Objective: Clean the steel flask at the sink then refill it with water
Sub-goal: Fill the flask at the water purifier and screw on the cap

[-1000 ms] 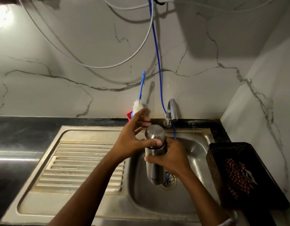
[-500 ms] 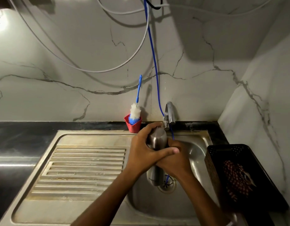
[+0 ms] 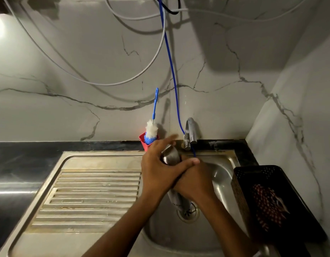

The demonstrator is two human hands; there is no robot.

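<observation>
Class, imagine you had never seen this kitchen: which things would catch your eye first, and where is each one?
First, the two hands meeting over the stainless steel sink basin: the left hand and right hand both grip the cylindrical brushed-steel flask. Next, the blue-handled white bottle brush standing in a small red cup against the marble wall, left of the chrome tap. Lastly, the black perforated basket at the right.

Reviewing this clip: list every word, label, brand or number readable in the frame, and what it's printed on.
No text can be read.
steel flask: a faint dark mark low on the body, near, too small and blurred to read.
Sink drainboard: a faint embossed mark, unreadable.
Nothing printed shows on the tap, black basket or brush.
</observation>
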